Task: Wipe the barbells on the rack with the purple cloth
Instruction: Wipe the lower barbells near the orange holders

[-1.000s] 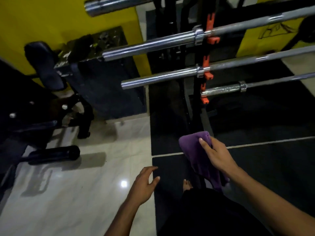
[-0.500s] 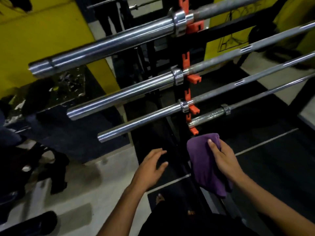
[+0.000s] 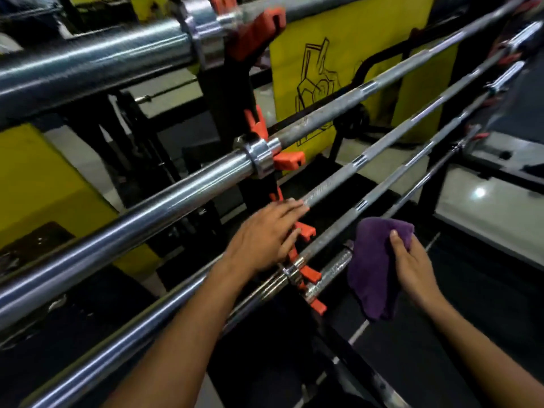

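The barbells (image 3: 123, 219) lie horizontally on the rack (image 3: 223, 92), stacked one above another on orange hooks (image 3: 290, 160). Their smooth chrome sleeves project to the left; the thinner knurled shafts run to the right. The bars appear heavy and rigid and should remain seated on the hooks during wiping. The chrome is likely slippery, while the knurling offers grip and may snag fabric.

The left hand (image 3: 265, 234) rests near the rack upright with the fingers extended and close together, the fingertips touching the knurled shaft (image 3: 332, 187) of the third bar down. It holds nothing.

The right hand (image 3: 412, 266) pinches the purple cloth (image 3: 371, 269), with the thumb pressed on its front face and the fingers hidden behind. The cloth hangs folded just beside the short textured sleeve (image 3: 332, 272) of the lowest bar; contact cannot be confirmed. The cloth is soft and light. Judged best practice: wrap it around a shaft and slide it lengthwise.
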